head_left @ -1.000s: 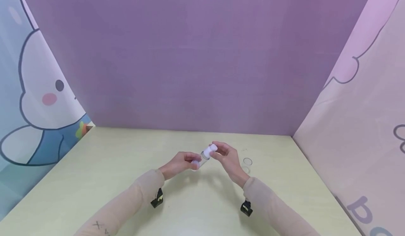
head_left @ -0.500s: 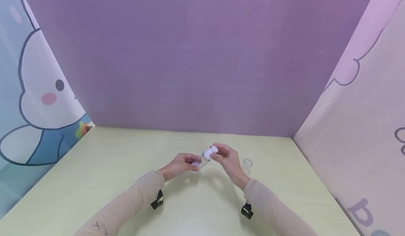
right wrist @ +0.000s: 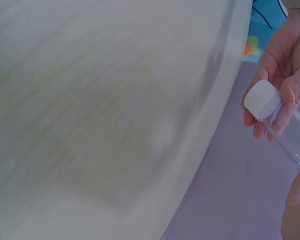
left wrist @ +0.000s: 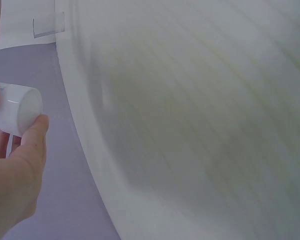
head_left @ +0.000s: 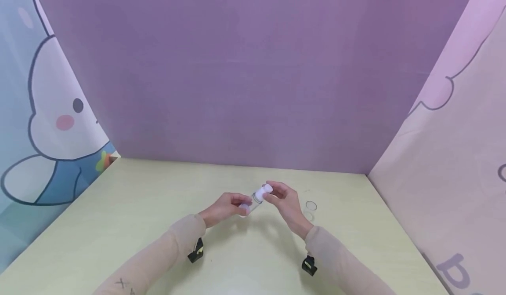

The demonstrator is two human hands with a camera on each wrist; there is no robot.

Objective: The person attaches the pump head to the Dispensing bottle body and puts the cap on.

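Note:
Both hands hold a small clear bottle tilted up toward the right, above the table. At its lower left end my left hand grips the round white base, thumb on one side and fingers on the other. The stepped white top, narrower at its tip, is pinched between thumb and fingers of my right hand. In the right wrist view the transparent body shows between the hands, and the top is mostly out of frame.
A clear open cylinder, like a see-through cap, stands on the pale table just right of my right hand. A purple panel closes off the back, with printed cloth on both sides. Black wrist mounts hang under both sleeves.
Both hands keep their hold on the bottle and stay almost in place. The view shifts slightly; the clear cylinder stays on the table.

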